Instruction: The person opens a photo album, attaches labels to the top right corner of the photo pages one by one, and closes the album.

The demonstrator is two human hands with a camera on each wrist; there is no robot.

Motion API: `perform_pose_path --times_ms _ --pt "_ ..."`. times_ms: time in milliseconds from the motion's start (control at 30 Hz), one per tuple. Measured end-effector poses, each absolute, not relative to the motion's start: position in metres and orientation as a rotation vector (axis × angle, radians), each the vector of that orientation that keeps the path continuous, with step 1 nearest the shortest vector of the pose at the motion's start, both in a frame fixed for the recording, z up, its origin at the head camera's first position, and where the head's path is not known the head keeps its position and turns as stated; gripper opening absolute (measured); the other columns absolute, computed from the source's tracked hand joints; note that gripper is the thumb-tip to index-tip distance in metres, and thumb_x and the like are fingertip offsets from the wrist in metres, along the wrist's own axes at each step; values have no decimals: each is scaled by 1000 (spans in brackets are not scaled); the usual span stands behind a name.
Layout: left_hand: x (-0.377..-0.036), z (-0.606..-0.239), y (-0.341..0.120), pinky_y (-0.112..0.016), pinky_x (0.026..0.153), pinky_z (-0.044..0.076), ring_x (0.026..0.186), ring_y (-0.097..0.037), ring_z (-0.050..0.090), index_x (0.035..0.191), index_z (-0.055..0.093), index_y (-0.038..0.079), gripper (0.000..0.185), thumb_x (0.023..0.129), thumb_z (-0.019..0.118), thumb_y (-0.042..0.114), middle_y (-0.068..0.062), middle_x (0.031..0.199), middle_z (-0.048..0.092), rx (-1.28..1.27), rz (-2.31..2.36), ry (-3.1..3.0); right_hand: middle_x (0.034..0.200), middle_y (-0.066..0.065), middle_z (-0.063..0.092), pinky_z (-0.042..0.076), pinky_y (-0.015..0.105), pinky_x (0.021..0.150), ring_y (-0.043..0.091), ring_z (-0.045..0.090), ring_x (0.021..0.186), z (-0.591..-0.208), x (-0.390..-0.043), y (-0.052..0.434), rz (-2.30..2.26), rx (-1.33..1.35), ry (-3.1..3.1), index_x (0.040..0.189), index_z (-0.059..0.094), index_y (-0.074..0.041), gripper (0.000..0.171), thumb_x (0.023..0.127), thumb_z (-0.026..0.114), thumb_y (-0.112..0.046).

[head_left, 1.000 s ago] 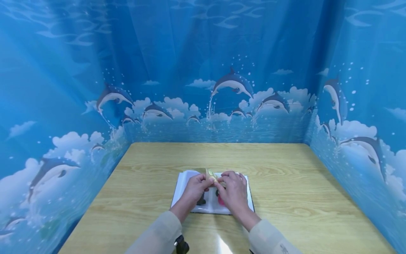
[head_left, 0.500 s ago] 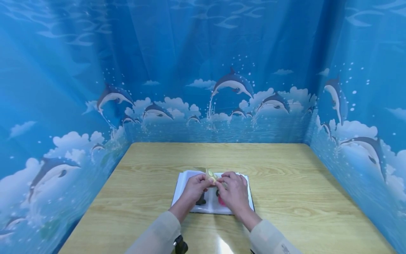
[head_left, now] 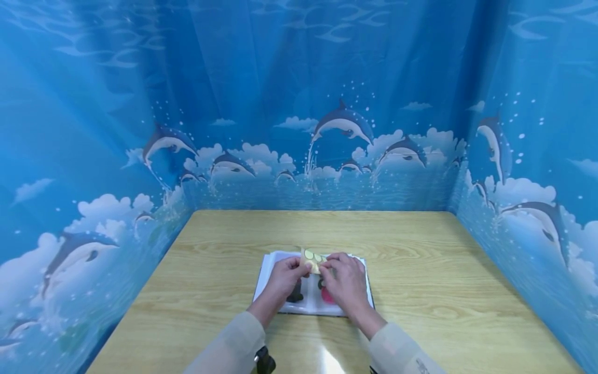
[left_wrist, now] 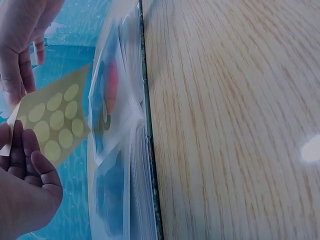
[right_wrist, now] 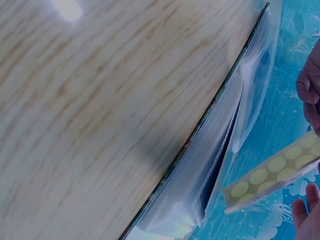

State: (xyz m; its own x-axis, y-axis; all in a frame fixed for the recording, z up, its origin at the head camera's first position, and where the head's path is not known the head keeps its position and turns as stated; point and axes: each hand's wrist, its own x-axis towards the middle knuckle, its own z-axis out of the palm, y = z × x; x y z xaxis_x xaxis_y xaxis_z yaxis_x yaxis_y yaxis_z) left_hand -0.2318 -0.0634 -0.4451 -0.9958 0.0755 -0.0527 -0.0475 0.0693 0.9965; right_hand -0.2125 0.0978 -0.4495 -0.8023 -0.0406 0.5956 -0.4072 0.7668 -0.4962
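Observation:
A small yellowish sheet of round stickers (head_left: 310, 256) is held up over an open album (head_left: 310, 310) between both hands. My left hand (head_left: 280, 280) pinches its left side with thumb and fingers. At its right edge, my right hand (head_left: 347, 280) pinches it with thumb and fingertips. Rows of pale round stickers (left_wrist: 57, 119) show on the sheet in the left wrist view. The album has clear plastic sleeves; a dark shape (head_left: 295, 295) lies on its left page and a pinkish-red shape (head_left: 327, 296) on its right, both partly hidden by the hands.
The album lies on a wood-grain table (head_left: 411, 259), near the person. A blue curtain (head_left: 299, 130) printed with dolphins surrounds the table at the back and sides. Light glares off the table's front (head_left: 330, 361).
The sticker sheet has been turned up and spread flatter between the hands, so more of its round stickers show. Both hands have barely moved; the album lies where it was.

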Motion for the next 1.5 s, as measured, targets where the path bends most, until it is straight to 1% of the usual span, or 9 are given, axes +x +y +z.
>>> perform_pose_path --times_ms 267,500,667,800,967,1167,1367,1400,1500 --pt "-236 -449 -66 -36 73 52 72 -12 58 96 69 -4 18 88 73 12 0 74 65 -29 2099 2224 99 2 70 43 53 97 26 66 96 -451 -214 101 985 277 -2395 86 77 -11 9 83 79 -19" --pt "-238 -449 -68 -38 76 53 72 -14 58 98 70 -3 20 87 74 13 -2 76 66 -69 2099 2239 101 1 70 51 45 91 23 65 98 -448 -214 102 1122 190 -2424 89 77 -11 11 87 77 -21" --pt "-240 -449 -72 -43 81 55 75 -17 63 101 70 -4 21 88 73 12 -2 79 68 -83 2134 2224 102 -1 70 51 42 94 21 65 101 -444 -213 103 1293 94 -2415 91 77 -13 10 89 75 -22" --pt "-243 -448 -78 -43 79 54 77 -21 64 99 69 -2 19 88 73 13 -5 80 69 -100 2146 2230 101 -1 70 50 43 94 21 64 100 -444 -214 106 1389 50 -2382 92 76 -12 10 90 74 -22" --pt "-248 -445 -91 -40 80 52 79 -18 61 97 69 1 18 89 73 16 -3 82 68 -143 2129 2275 100 1 70 51 45 93 23 65 98 -445 -216 110 1393 55 -2365 92 76 -10 11 90 74 -20" --pt "-255 -442 -110 -47 87 51 80 -15 61 100 69 0 20 91 71 18 -4 83 69 -191 2145 2308 100 1 70 51 47 93 23 65 98 -447 -217 113 1393 29 -2372 93 76 -9 11 90 74 -20" --pt "-261 -442 -135 -38 78 52 75 -12 62 99 68 -2 17 93 69 14 -1 79 68 -236 2211 2319 102 3 71 51 45 93 23 65 101 -448 -218 118 1373 9 -2377 95 76 -9 13 90 74 -21" --pt "-262 -442 -140 -37 78 51 76 -12 62 100 67 -3 17 93 69 13 0 78 68 -253 2219 2314 102 3 71 51 45 93 23 65 101 -448 -218 118 1369 6 -2378 95 76 -9 14 90 74 -21" --pt "-263 -445 -156 -41 86 50 84 -20 64 107 65 -4 22 94 67 14 -1 82 68 -309 2223 2292 101 3 71 51 44 93 23 65 100 -449 -218 121 1367 -9 -2384 95 77 -10 15 90 74 -24"
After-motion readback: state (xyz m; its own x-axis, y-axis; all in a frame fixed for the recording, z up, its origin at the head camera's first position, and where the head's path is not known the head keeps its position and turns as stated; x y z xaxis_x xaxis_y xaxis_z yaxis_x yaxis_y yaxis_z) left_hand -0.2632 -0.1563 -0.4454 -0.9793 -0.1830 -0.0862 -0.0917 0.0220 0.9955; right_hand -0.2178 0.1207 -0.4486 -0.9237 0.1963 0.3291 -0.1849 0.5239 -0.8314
